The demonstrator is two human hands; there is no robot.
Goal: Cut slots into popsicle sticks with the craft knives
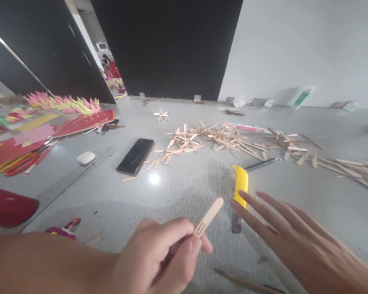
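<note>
My left hand (174, 249) is closed, pinching a wooden craft stick (213, 212) between thumb and fingers. The stick points up and to the right, and a small dark rectangle is marked on it near my thumb. My right hand (291, 232) is open, fingers spread, reaching over a yellow-handled tool (241, 181) with a flat grey end. Its fingertips overlap the handle's lower part; I cannot tell whether they touch it. A thin pointed tool (239, 280) lies below, between my hands. Behind the yellow handle rests a dark pen-like rod (261, 164).
Many loose craft sticks (227, 139) are strewn across the table's middle and right. A phone (135, 156), a white rounded object (86, 158) and a small star of sticks (161, 114) lie left of them. Orange-handled scissors (23, 164) and coloured paper pieces (64, 104) crowd the far left.
</note>
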